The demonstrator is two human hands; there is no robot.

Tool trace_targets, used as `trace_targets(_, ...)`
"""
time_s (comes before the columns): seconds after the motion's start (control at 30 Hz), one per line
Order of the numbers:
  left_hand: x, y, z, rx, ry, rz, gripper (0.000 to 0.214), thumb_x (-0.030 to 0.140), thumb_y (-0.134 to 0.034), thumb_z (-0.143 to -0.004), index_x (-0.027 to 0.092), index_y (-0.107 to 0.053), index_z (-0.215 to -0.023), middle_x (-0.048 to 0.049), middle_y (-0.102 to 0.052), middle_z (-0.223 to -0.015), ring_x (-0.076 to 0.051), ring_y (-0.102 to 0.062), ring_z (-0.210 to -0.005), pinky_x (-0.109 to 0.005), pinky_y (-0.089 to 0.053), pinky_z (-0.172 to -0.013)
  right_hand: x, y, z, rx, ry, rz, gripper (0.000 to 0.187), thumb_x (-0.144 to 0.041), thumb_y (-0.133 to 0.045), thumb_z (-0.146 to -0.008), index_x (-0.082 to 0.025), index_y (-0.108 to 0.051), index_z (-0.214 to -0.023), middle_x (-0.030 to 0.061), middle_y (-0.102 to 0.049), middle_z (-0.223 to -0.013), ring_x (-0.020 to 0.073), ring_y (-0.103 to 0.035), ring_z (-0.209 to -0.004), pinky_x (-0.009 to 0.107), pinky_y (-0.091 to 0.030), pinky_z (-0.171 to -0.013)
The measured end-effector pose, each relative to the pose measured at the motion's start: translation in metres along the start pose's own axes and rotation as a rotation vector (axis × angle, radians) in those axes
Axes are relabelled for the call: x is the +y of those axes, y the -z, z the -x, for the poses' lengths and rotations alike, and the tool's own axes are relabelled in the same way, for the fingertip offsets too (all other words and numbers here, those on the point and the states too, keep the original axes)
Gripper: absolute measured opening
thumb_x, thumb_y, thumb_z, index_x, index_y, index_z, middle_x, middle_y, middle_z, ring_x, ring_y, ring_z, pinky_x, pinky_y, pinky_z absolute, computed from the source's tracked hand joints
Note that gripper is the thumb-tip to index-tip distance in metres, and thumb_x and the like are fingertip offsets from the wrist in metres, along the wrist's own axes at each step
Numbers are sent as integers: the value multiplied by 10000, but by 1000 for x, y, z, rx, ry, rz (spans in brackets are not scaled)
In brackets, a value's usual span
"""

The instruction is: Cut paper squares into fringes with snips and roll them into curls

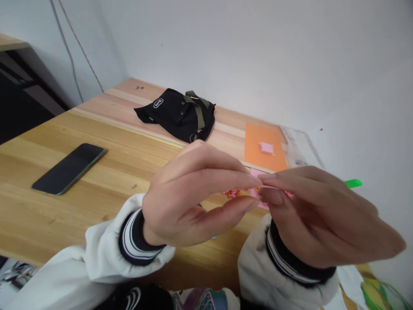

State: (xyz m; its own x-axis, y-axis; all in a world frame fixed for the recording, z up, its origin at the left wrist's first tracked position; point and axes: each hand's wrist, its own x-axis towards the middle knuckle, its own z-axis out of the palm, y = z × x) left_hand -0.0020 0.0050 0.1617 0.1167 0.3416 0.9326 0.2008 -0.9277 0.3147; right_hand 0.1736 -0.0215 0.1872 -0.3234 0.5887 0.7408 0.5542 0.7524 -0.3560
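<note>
Both hands meet in front of me above the table. My left hand (190, 196) has its thumb and fingers apart, with a gap between them; its index fingertip reaches the fingertips of the other hand. My right hand (322, 211) pinches thumb against fingers, and a thin pale edge shows between them, too small to name. Beyond the fingertips lies a pink sheet (254, 173), mostly covered by the hands. A small pile of red, orange and pink bits (232, 193), perhaps beads, shows through the gap between my left thumb and fingers.
A black bag (176, 113) with an olive strap lies at the back of the wooden table (129, 142). A phone (69, 168) is at left. An orange sheet (253, 144) carries a pink block (266, 148), beside clear plastic (300, 146). Something green (354, 184) sticks out at right.
</note>
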Motion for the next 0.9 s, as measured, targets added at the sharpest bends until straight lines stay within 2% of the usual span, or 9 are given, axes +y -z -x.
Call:
trace_targets(0.1, 3, 2, -1, -26, 28, -36, 74, 212, -640, -824, 173, -677, -874, -43, -711, -832, -98, -649, -721, -219, -551, -697, 0, 0, 1, 1, 7, 3, 182, -118, -610, -840, -259, -641, -951, -27, -714, -819, 98, -615, -650, 231, -538, -573)
trace_targets(0.23, 8, 11, -7, -193, 45, -110, 110, 136, -615, -832, 207, -669, -896, -25, -715, -858, -113, -668, -748, -231, -573, -694, -1, -1, 0, 11, -4, 13, 175, -129, -609, -845, -262, -626, -958, -34, -712, -831, 93, -621, -670, 222, -540, -591)
trace_targets(0.3, 9, 16, -11, -224, 30, -98, 118, 125, -627, -824, 196, -669, -908, -27, -717, -863, -110, -673, -746, -220, -573, -692, -2, -1, -3, -1, 7, 13, 163, -116, -593, -848, -256, -623, -925, -28, -707, -801, 94, -621, -652, 222, -540, -576)
trace_targets(0.43, 10, 17, -13, -211, 26, -88, 94, 151, -633, -832, 201, -660, -907, -20, -721, -851, -106, -673, -724, -221, -577, -673, -4, 0, -7, -20, 22, 22, 143, -117, -578, -850, -241, -631, -899, -1, -711, -761, 114, -632, -608, 241, -541, -524)
trace_targets(0.57, 9, 11, -9, -182, 48, -109, 45, 174, -637, -838, 211, -643, -863, -10, -721, -825, -93, -664, -698, -211, -570, -665, -4, 2, -9, -46, 31, 36, 133, -119, -568, -856, -228, -631, -897, 7, -723, -763, 109, -645, -610, 228, -559, -538)
trace_targets(0.7, 7, 8, -6, -34, 29, -58, 40, 235, -638, -849, 203, -643, -872, -5, -710, -798, -81, -638, -681, -200, -553, -652, -3, 4, -10, -39, 112, 35, 144, -84, -594, -826, -197, -639, -904, 14, -727, -757, 94, -651, -620, 192, -569, -566)
trace_targets(0.73, 7, 9, -7, -40, 30, -45, 48, 239, -648, -842, 199, -641, -868, -4, -708, -791, -79, -636, -679, -196, -551, -649, -3, 5, -10, -49, 118, 42, 145, -82, -597, -824, -193, -641, -906, 15, -731, -763, 92, -653, -626, 187, -571, -575)
trace_targets(0.83, 10, 13, -13, -197, 59, -43, 34, 208, -658, -829, 218, -629, -845, 5, -702, -796, -91, -651, -675, -205, -558, -633, -2, 5, -9, -70, 100, 60, 134, -105, -583, -844, -205, -638, -914, 11, -740, -790, 93, -661, -645, 191, -577, -594)
trace_targets(0.9, 13, 14, -15, -178, 94, -65, 53, 193, -657, -828, 229, -619, -838, 11, -694, -787, -97, -651, -671, -219, -558, -629, -2, 5, -9, -62, 104, 48, 139, -113, -584, -847, -217, -637, -922, 2, -742, -799, 94, -661, -645, 195, -578, -594)
